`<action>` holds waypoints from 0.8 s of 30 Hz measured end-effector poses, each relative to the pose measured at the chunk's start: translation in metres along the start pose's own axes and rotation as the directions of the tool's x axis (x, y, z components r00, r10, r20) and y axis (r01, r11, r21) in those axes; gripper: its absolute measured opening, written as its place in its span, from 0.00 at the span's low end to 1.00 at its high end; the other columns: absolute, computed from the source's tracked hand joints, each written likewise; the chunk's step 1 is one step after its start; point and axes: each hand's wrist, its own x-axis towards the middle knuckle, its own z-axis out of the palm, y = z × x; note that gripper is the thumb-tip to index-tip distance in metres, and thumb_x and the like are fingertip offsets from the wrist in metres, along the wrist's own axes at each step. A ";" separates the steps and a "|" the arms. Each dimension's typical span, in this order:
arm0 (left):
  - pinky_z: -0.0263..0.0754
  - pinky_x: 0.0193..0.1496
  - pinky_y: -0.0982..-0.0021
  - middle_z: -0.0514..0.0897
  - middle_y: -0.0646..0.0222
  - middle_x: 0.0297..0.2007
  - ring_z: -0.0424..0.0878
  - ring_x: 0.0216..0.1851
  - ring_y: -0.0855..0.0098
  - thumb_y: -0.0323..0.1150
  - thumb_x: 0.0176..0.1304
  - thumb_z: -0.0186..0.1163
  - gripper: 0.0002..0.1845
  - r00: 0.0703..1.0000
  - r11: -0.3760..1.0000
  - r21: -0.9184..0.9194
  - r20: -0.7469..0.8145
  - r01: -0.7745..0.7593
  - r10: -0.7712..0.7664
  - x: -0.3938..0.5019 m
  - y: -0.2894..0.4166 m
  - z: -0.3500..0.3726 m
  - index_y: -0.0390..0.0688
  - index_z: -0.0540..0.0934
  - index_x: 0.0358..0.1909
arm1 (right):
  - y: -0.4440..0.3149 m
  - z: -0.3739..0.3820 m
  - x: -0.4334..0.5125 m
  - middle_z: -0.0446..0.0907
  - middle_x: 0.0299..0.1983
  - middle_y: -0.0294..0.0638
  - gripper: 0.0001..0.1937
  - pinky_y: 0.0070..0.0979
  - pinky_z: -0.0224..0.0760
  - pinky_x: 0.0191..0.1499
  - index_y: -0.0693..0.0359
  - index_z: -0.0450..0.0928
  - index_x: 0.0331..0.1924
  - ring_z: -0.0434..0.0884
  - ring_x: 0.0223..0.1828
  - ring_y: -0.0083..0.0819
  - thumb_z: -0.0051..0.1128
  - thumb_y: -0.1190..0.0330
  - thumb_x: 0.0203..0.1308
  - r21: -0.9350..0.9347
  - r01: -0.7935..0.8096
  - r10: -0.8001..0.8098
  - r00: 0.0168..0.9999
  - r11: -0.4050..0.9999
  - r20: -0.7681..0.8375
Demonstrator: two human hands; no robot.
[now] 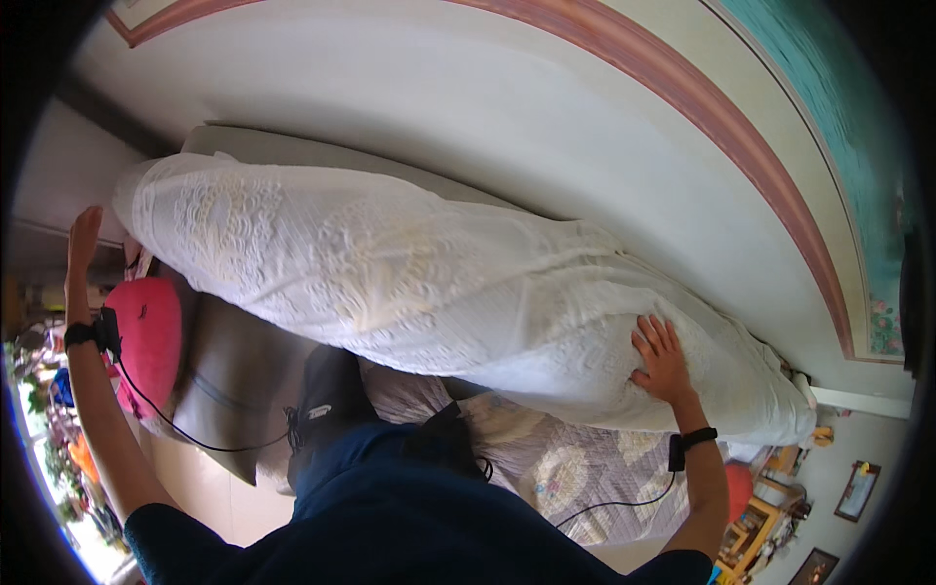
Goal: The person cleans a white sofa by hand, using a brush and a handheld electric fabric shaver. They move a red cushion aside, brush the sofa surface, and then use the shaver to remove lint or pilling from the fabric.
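Observation:
A white lace-patterned cloth [409, 270] lies draped over the long backrest of a sofa, wrinkled towards its right half. My right hand [662, 360] rests palm down on the cloth, fingers spread a little, gripping nothing. Off the cloth's left end is my left hand [85, 232], raised and seen from the side. Its fingers are too hard to make out to tell if they hold anything. Grey upholstery [307, 150] shows behind the cloth along the wall side.
A pink plush cushion [150, 333] sits by the left armrest, near grey cushions [227, 358]. A quilted floral cover [578, 468] spreads over the seat under my legs. The white wall [468, 110] rises behind the sofa. Cables [197, 446] run from both wrist straps. Wooden shelving [749, 537] stands at right.

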 end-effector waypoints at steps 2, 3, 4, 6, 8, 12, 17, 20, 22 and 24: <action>0.69 0.54 0.56 0.81 0.50 0.47 0.77 0.51 0.48 0.45 0.71 0.49 0.21 0.984 0.996 0.082 0.177 0.019 -0.033 0.058 0.012 0.043 0.35 0.79 0.47 | -0.017 -0.030 0.018 0.58 0.72 0.44 0.38 0.48 0.44 0.74 0.54 0.64 0.64 0.56 0.72 0.49 0.67 0.56 0.47 -0.009 -0.088 0.089 0.979 0.996 0.183; 0.65 0.62 0.60 0.79 0.54 0.54 0.73 0.59 0.55 0.44 0.72 0.48 0.21 0.923 0.961 0.250 0.385 -0.121 0.016 0.080 0.020 0.057 0.38 0.77 0.54 | -0.024 -0.050 0.034 0.60 0.71 0.45 0.35 0.43 0.48 0.73 0.55 0.66 0.63 0.58 0.72 0.49 0.67 0.60 0.47 0.074 -0.149 0.124 0.956 0.986 0.267; 0.65 0.61 0.60 0.79 0.54 0.54 0.74 0.58 0.54 0.46 0.72 0.47 0.23 0.967 1.000 -0.007 0.254 -0.004 0.006 0.091 0.035 0.077 0.38 0.78 0.53 | -0.032 -0.073 0.050 0.61 0.70 0.45 0.33 0.39 0.51 0.72 0.55 0.68 0.61 0.59 0.71 0.48 0.67 0.64 0.47 0.143 -0.237 0.169 0.912 0.961 0.373; 0.66 0.61 0.60 0.78 0.52 0.56 0.74 0.57 0.53 0.55 0.68 0.50 0.29 0.849 0.986 -0.014 0.511 0.168 -0.138 0.114 0.070 0.100 0.38 0.78 0.53 | -0.051 -0.121 0.090 0.81 0.48 0.48 0.17 0.34 0.73 0.52 0.58 0.77 0.49 0.80 0.52 0.41 0.63 0.69 0.54 0.102 -0.363 0.286 0.853 0.926 0.436; 0.67 0.59 0.61 0.79 0.52 0.54 0.76 0.56 0.53 0.59 0.65 0.52 0.33 0.776 0.970 0.030 0.594 0.240 -0.211 0.128 0.100 0.116 0.38 0.78 0.54 | -0.079 -0.153 0.147 0.82 0.38 0.48 0.14 0.34 0.73 0.45 0.60 0.77 0.49 0.82 0.42 0.41 0.58 0.70 0.58 0.181 -0.399 0.361 0.909 0.899 0.207; 0.69 0.54 0.65 0.83 0.58 0.45 0.79 0.49 0.61 0.57 0.62 0.58 0.31 0.809 0.942 -0.320 0.578 0.102 0.109 0.126 0.113 0.111 0.38 0.78 0.52 | -0.133 -0.160 0.280 0.80 0.29 0.48 0.16 0.32 0.72 0.38 0.59 0.74 0.57 0.79 0.30 0.39 0.50 0.69 0.66 0.403 -0.392 0.357 0.920 0.827 0.164; 0.68 0.51 0.74 0.81 0.70 0.45 0.74 0.46 0.77 0.36 0.61 0.63 0.15 0.779 0.657 -0.740 0.496 0.147 0.384 0.114 0.085 0.090 0.40 0.76 0.46 | -0.196 -0.099 0.437 0.80 0.50 0.48 0.20 0.30 0.72 0.48 0.57 0.71 0.62 0.80 0.43 0.33 0.49 0.62 0.70 0.604 -0.398 0.293 0.917 0.690 0.270; 0.69 0.46 0.79 0.80 0.72 0.44 0.74 0.45 0.81 0.27 0.60 0.62 0.14 0.905 0.376 -0.875 0.390 0.305 0.172 0.098 0.071 0.083 0.41 0.74 0.47 | -0.229 -0.075 0.492 0.79 0.55 0.45 0.22 0.28 0.72 0.49 0.57 0.71 0.63 0.80 0.45 0.33 0.51 0.59 0.68 0.609 -0.351 0.178 0.928 0.711 0.328; 0.71 0.46 0.76 0.81 0.71 0.41 0.76 0.44 0.80 0.28 0.60 0.63 0.16 0.911 0.398 -0.862 0.390 0.312 0.130 0.089 0.058 0.076 0.41 0.73 0.49 | -0.242 -0.074 0.512 0.81 0.51 0.44 0.23 0.27 0.73 0.47 0.59 0.71 0.62 0.81 0.43 0.31 0.53 0.58 0.66 0.565 -0.376 0.061 0.865 0.734 0.497; 0.73 0.47 0.75 0.81 0.70 0.40 0.77 0.44 0.79 0.29 0.60 0.64 0.19 0.903 0.418 -0.848 0.409 0.324 0.129 0.075 0.049 0.072 0.41 0.72 0.51 | -0.248 -0.083 0.521 0.82 0.47 0.43 0.24 0.27 0.73 0.45 0.60 0.72 0.62 0.80 0.42 0.30 0.53 0.59 0.66 0.504 -0.389 0.017 0.804 0.772 0.594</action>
